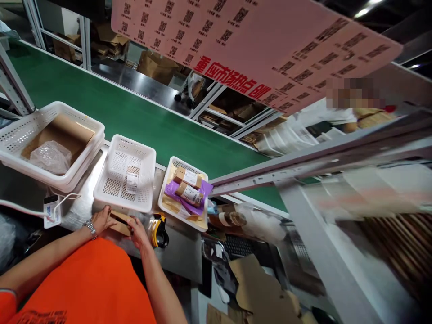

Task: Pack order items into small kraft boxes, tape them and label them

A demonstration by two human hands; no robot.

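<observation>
Person's left hand (pixel 103 220) and right hand (pixel 137 231) held small cardboard carton (pixel 119 228) between them, fingers narrowed on its opposite ends, just in front of middle white basket (pixel 122 202). Dark strip ran along carton's top; whether gap or shadow, sealed or unsealed, could not be told. No label showed on carton. Printed white slip (pixel 132 183) lay inside middle white basket; tape dispenser (pixel 156 230) stood in front, rightward. Labelled parcels (pixel 191 194), seemingly finished, sat in tray (pixel 162 196) right of middle white basket.

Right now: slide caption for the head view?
Left hand and right hand hold a cardboard box in front of a white basket.
</observation>
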